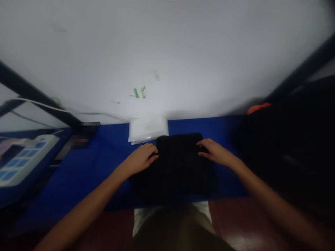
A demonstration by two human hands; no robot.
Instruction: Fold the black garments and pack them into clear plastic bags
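Note:
A folded black garment [178, 167] lies on the blue table [86, 170] right in front of me. My left hand [141, 157] rests at its upper left corner, fingers bent onto the cloth edge. At the upper right corner my right hand [213, 150] lies on the cloth with fingers curled over the top edge. Whether either hand pinches the fabric or only presses on it is blurred. Just behind the garment sits a stack of clear plastic bags [148, 129].
A white wall [162, 52] rises at the table's far edge. A white and blue device [24, 158] sits at the left, with a white cable [65, 111] running along the wall. A dark pile of black cloth [290, 146] with an orange tag [258, 108] fills the right side.

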